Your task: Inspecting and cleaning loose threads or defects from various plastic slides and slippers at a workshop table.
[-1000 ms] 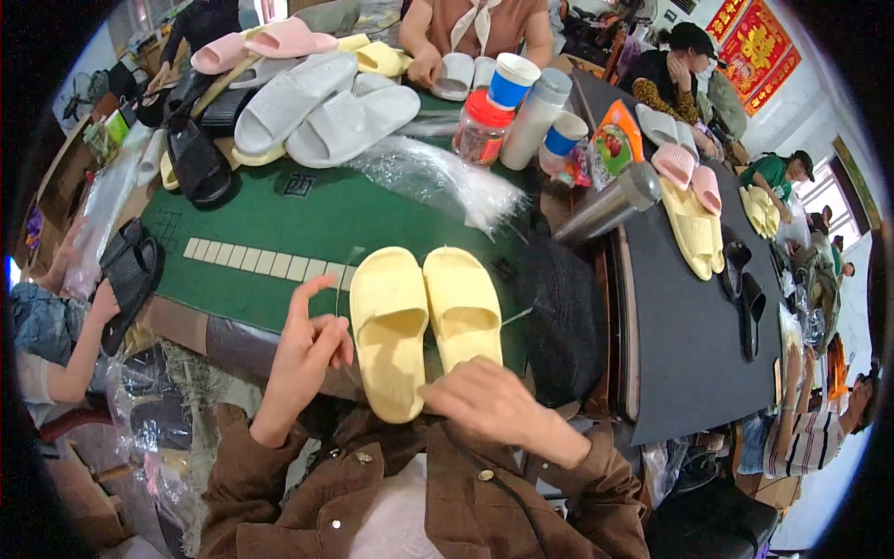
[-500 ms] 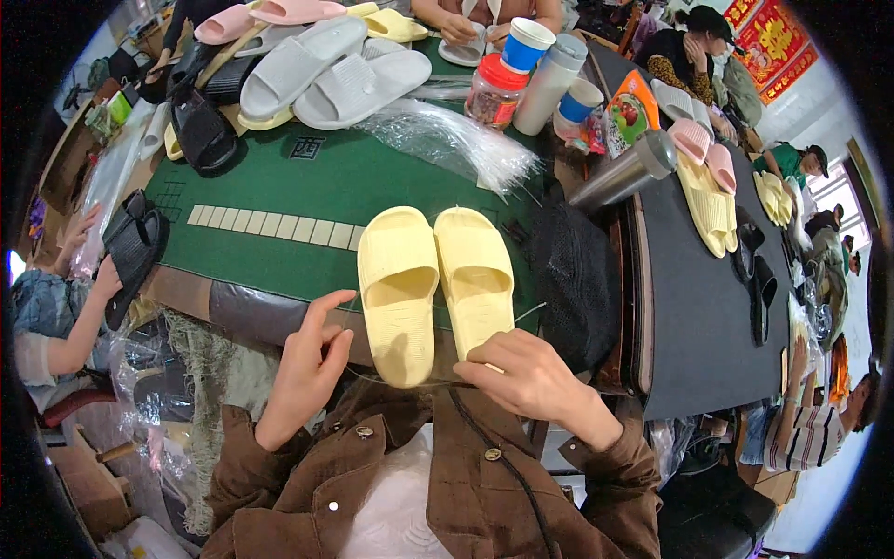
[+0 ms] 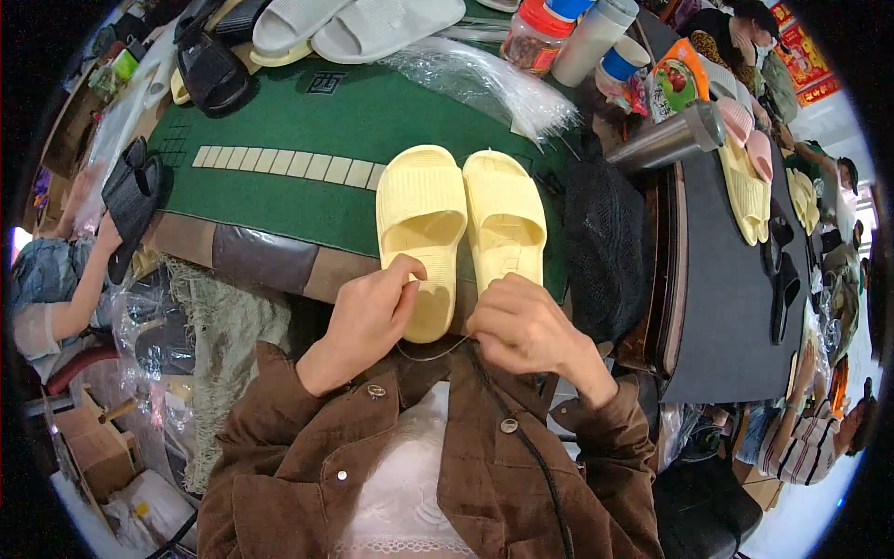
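A pair of pale yellow slide slippers stands side by side at the table's near edge, toes pointing away. My left hand (image 3: 365, 312) is at the heel half of the left slipper (image 3: 421, 197), its index finger bent over the insole and its thumb close by; what the curled fingers hold is hidden. Beside the heel of the right slipper (image 3: 506, 205), my right hand (image 3: 524, 321) is closed in a pinch. A thin clear strand (image 3: 433, 358) hangs in a curve from its fingertips toward my left hand. Its left end passes out of sight under that hand.
Behind the slippers, a row of cream tiles (image 3: 279, 162) lies on the green tabletop (image 3: 279, 210). A bundle of clear plastic strands (image 3: 503, 84), grey slippers (image 3: 391, 28), a steel flask (image 3: 670, 136) and a black mesh bag (image 3: 605, 242) surround it. At left, a person's hand holds a black slipper (image 3: 133, 200).
My left hand has moved right and up onto the left slipper, its fingers curling in. My right hand stays by the right slipper. The view has shifted, so the table's far items sit higher.
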`<state>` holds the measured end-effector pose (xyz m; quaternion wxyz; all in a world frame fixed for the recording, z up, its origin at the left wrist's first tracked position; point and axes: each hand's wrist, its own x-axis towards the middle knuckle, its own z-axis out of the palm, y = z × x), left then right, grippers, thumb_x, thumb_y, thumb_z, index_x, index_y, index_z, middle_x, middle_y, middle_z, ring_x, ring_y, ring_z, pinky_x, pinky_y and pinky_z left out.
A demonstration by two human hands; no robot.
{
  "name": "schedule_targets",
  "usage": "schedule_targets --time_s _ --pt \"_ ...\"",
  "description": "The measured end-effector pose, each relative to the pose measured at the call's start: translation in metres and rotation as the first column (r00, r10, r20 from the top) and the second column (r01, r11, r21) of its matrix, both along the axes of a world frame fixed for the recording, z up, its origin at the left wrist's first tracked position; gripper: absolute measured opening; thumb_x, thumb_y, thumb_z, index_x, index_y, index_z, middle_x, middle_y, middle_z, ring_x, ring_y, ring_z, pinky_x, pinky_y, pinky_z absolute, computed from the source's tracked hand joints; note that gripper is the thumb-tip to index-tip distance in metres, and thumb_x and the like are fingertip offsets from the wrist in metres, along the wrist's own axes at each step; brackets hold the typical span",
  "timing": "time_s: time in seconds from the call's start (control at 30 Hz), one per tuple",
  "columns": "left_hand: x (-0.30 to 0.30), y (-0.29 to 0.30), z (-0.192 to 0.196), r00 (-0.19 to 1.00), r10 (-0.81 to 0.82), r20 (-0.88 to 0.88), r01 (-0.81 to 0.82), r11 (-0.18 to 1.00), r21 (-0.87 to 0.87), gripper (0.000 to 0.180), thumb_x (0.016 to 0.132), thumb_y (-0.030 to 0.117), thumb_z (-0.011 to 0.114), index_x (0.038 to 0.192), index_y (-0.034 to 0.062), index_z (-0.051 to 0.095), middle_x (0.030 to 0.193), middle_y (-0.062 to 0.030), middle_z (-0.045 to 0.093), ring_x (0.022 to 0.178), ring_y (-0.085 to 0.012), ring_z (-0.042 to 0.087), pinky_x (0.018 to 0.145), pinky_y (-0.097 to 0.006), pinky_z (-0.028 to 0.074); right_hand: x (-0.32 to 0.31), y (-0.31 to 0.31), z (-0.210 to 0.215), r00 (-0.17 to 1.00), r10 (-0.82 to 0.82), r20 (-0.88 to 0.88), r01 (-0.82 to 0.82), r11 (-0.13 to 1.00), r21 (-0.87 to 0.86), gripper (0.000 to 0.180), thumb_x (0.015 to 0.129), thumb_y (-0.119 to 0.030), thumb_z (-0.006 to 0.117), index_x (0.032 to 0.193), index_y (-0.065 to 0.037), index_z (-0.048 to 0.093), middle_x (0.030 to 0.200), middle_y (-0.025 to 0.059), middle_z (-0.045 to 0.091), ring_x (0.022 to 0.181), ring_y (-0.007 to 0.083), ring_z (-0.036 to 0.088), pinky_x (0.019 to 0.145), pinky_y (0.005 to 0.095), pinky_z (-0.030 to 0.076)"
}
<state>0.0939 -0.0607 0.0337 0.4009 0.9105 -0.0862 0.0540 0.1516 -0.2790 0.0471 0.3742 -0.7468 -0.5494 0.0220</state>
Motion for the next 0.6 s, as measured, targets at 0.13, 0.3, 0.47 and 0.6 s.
schedule_targets --time_s 0.13,0.3,0.47,0.6 --pt "0.004 -0.004 -0.005 0.998 -0.056 -0.038 0.058 0.997 0.054 0.012 0.085 0.004 0.054 0.096 0.0058 0.051 0.064 -0.0161 0.057 0.062 -0.0359 0.059 0.054 -0.045 0.044 0.015 -0.006 -0.006 0.999 -0.038 -0.037 0.038 0.999 -0.008 0.010 0.065 -0.005 0.061 0.072 -0.004 0.055 0.069 0.0088 0.051 0.066 0.0285 0.053 0.062 0.0375 0.042" --pt "-0.005 0.003 0.004 0.993 0.028 -0.119 -0.021 0.998 0.065 0.010 0.085 0.005 0.053 0.095 0.0052 0.050 0.064 -0.0161 0.058 0.061 -0.0368 0.059 0.055 -0.047 0.045 0.020 0.003 0.006 0.987 -0.051 0.155 0.069 0.991 -0.115 0.009 0.065 -0.005 0.061 0.071 -0.004 0.054 0.067 0.0080 0.050 0.065 0.0279 0.053 0.060 0.0363 0.042" --pt "0.013 -0.004 -0.017 0.996 0.083 0.028 -0.086 0.988 0.128 0.014 0.084 0.004 0.053 0.098 0.0033 0.049 0.074 -0.0178 0.059 0.069 -0.0369 0.060 0.057 -0.046 0.046 0.029 -0.007 -0.011 0.976 -0.132 0.174 0.165 0.967 -0.195 0.010 0.068 -0.008 0.062 0.075 -0.004 0.056 0.078 0.0093 0.054 0.077 0.0267 0.056 0.065 0.0370 0.044" --pt "0.025 -0.015 -0.020 0.994 0.042 0.106 -0.063 0.976 0.207 0.023 0.084 0.005 0.055 0.105 -0.0029 0.047 0.098 -0.0220 0.055 0.090 -0.0379 0.056 0.073 -0.044 0.047 0.025 -0.013 -0.021 0.940 -0.268 0.210 0.284 0.957 -0.053 0.014 0.069 -0.006 0.062 0.084 -0.005 0.061 0.094 0.0097 0.057 0.089 0.0254 0.058 0.070 0.0348 0.045"
